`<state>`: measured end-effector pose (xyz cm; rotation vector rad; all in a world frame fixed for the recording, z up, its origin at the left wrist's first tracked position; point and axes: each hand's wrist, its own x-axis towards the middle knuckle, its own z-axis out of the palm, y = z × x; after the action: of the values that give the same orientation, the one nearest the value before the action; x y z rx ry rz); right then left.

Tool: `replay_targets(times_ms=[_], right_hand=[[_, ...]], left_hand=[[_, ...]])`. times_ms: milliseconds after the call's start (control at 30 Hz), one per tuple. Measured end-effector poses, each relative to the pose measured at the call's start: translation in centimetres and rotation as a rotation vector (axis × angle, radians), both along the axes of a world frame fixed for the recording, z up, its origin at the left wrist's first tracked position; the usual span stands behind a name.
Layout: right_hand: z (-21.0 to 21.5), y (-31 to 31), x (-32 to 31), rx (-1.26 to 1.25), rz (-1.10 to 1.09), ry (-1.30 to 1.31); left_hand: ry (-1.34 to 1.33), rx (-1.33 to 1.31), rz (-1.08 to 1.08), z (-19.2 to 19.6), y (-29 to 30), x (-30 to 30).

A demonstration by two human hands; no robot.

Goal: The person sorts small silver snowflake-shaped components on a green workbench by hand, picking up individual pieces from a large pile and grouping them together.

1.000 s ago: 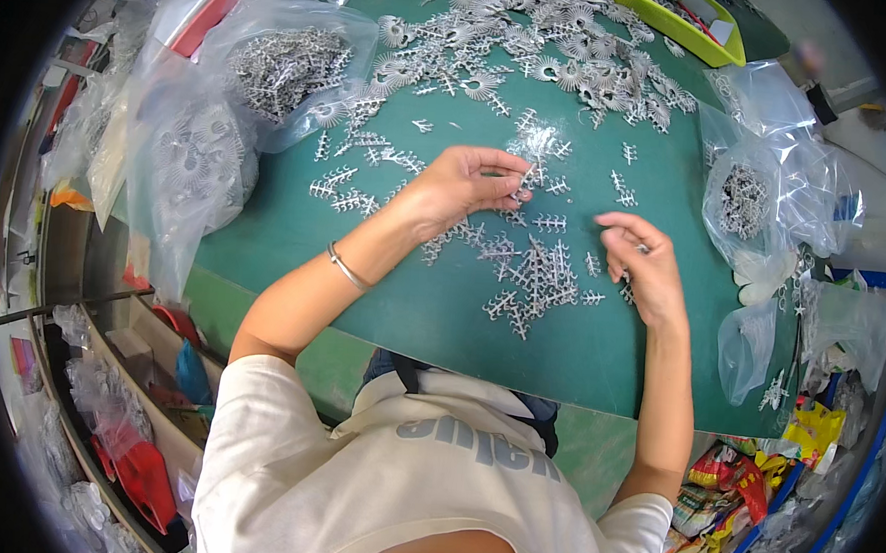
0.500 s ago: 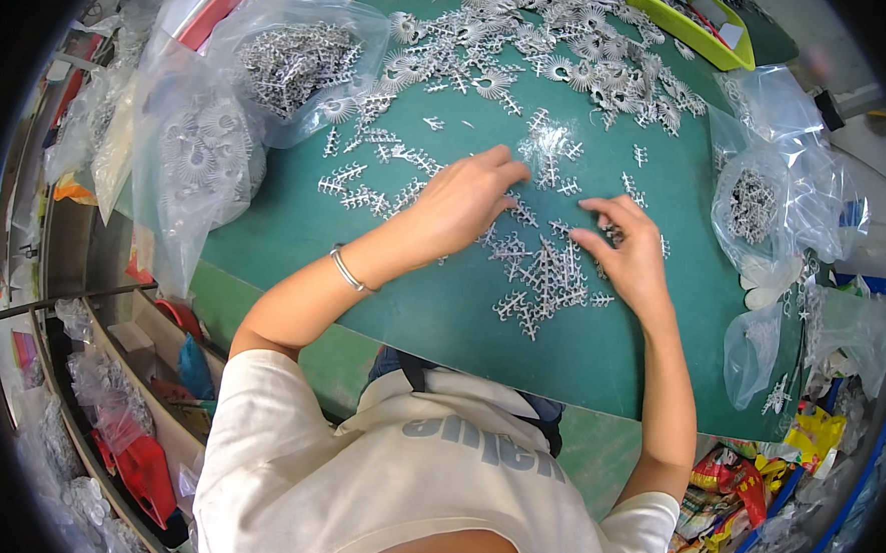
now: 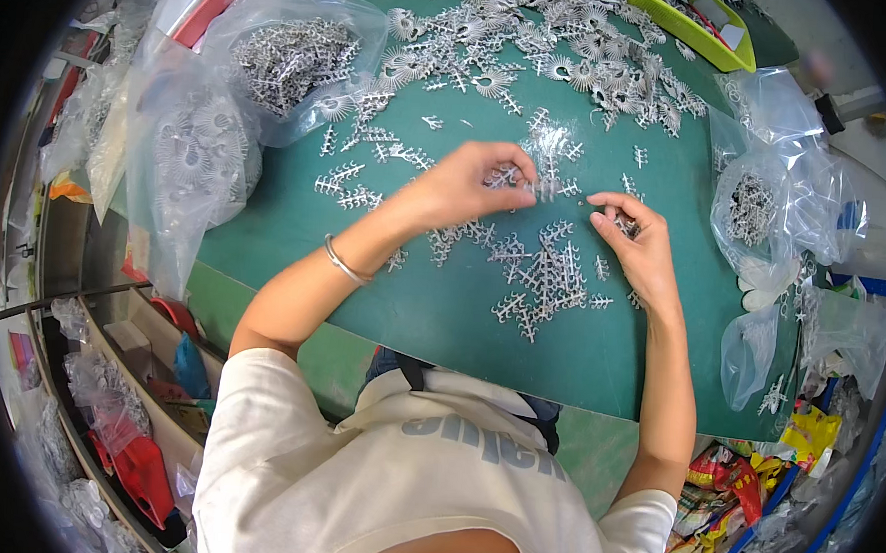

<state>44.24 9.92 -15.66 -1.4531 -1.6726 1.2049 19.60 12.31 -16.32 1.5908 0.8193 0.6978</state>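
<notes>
Two bare hands over a green counter [image 3: 441, 321]. The left hand [image 3: 468, 188] is curled, its fingers apparently holding silvery branched pieces [image 3: 506, 176]; the right hand [image 3: 645, 249] keeps a narrow fingertip gap, more pieces cupped inside. Some are bagged: one clear bag [image 3: 370, 44] left of the fingers, another bag [image 3: 750, 251] right. Left loose, too many to count: a pile [image 3: 546, 274] nearer the wearer, a fan-shaped heap [image 3: 584, 62] beyond.

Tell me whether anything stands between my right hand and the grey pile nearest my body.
Nothing visible blocks the way from your right hand to the pile of grey pieces; only one loose piece lies on the green table just right of the pile.
</notes>
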Motion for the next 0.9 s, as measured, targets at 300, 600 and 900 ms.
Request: replay_targets(times_ms=[300, 600, 900], right_hand=[[0.3, -0.2, -1.5, 0.359, 0.233, -0.381], [-0.6, 1.1, 0.4, -0.400, 0.055, 1.172], [-0.8, 2.8, -4.3, 0.356, 0.068, -0.490]], left_hand=[[-0.710, -0.710, 0.199, 1.4, -0.4, -1.6], [0.726, 0.494, 0.079, 0.6, -0.1, 0.0], [0.184, -0.318, 0.027, 0.7, 2.0, -1.6]])
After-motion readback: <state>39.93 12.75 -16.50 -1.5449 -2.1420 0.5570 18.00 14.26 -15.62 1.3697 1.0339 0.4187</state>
